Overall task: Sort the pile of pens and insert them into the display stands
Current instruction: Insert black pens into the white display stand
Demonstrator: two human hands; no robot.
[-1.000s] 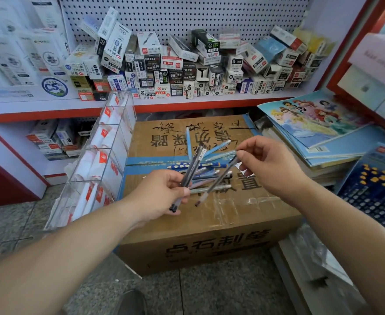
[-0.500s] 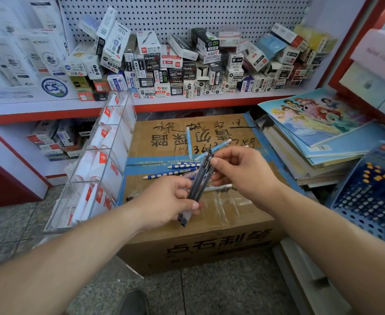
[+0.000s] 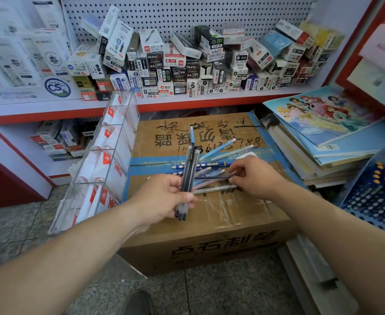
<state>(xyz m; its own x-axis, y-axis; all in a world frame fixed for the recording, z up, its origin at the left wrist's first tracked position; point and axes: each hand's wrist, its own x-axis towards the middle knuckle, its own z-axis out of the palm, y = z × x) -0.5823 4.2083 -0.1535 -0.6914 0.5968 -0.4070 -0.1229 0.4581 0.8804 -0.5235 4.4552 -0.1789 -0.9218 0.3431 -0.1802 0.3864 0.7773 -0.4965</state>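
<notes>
Gripping grey pens (image 3: 188, 173) in left hand (image 3: 162, 201), right hand (image 3: 255, 176) pinching dark pen (image 3: 212, 178)

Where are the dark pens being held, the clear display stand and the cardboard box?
Dark pens (image 3: 189, 169): head view, middle of the barrels.
Display stand (image 3: 113, 150): head view, a clear divider.
Cardboard box (image 3: 243, 212): head view, taped top near the front edge.
</notes>
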